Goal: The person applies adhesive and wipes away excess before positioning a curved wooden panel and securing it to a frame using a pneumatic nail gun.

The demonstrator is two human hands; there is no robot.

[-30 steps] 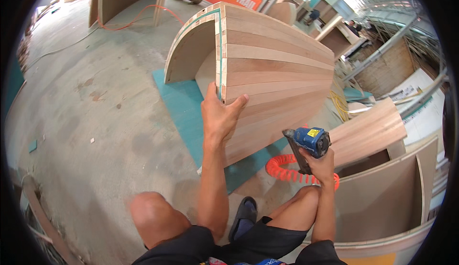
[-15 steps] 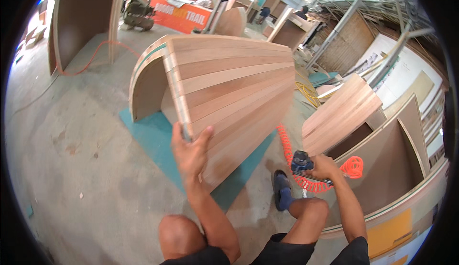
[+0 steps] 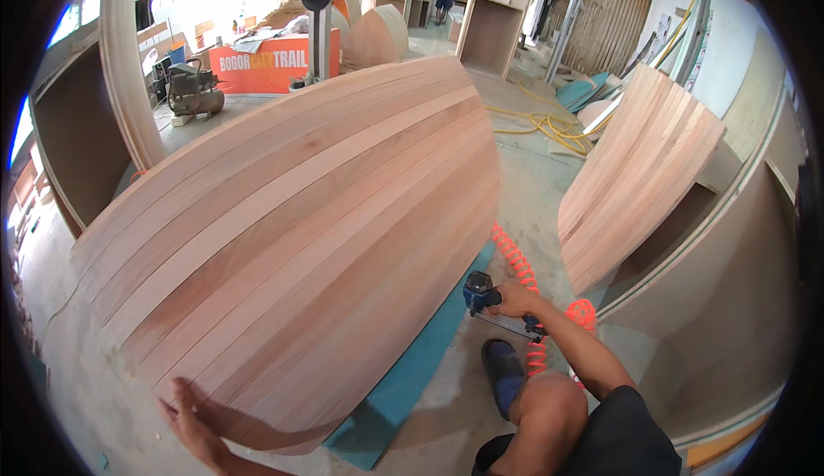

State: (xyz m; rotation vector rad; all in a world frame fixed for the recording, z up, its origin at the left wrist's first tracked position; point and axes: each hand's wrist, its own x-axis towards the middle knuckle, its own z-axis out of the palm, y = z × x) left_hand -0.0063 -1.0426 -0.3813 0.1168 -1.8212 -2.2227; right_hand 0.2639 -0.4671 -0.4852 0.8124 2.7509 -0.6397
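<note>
A large curved wooden form [image 3: 300, 210] faced with side-by-side planks fills the middle of the view. At its near left edge is my left hand [image 3: 196, 429], fingers apart and stretched along the border of the planks. Whether the fingertips press on the wood I cannot tell. My right hand [image 3: 515, 298] is closed round the handle of a dark blue and black air nail gun [image 3: 482, 294], held right of the form and apart from it. A red coiled air hose [image 3: 517, 257] runs beside the gun. A teal sheet [image 3: 378, 424] lies under the form.
A second planked form [image 3: 639, 175] stands to the right, beside a large curved brown panel [image 3: 712, 304]. Yellow hose [image 3: 549, 128] lies on the floor behind. An air compressor [image 3: 193, 90] and an orange banner [image 3: 262, 68] are at the back left. Another person [image 3: 444, 4] bends far off.
The view has swung and the planked form now looks larger, its planked face turned more toward me. My left hand has loosened from the form's edge. The nail gun stays in my right hand.
</note>
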